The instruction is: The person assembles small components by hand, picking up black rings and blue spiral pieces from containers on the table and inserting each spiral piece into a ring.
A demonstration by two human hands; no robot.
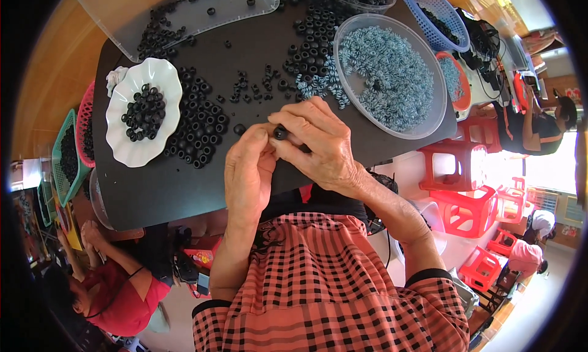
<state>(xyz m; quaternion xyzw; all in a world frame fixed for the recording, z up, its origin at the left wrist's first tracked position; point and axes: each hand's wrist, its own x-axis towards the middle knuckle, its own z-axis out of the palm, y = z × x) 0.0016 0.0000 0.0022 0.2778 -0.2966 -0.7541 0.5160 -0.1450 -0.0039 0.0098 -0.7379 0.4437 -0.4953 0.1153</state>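
Observation:
Over the table's near edge my left hand [250, 168] and my right hand [321, 141] meet, fingers pinched together. Between their fingertips sits a small round black part [280, 132] with a hole in its end. Something dark also shows under my right fingers, too covered to name. Just beyond my left fingertips lies a loose black part [239, 129]. To its left, many black ring-shaped parts [199, 131] are spread beside a white scalloped plate [116, 145] holding smaller black pieces. Small blue springs [331, 76] lie loose beyond my right hand, beside a clear round tub [440, 95] full of them.
At the far side stand a clear rectangular bin [211, 24] and a clear bowl [386, 8] with black parts. A blue basket [463, 33] and an orange bowl [467, 98] are at right. Red stools [450, 165] stand beyond. A person [125, 291] sits at left.

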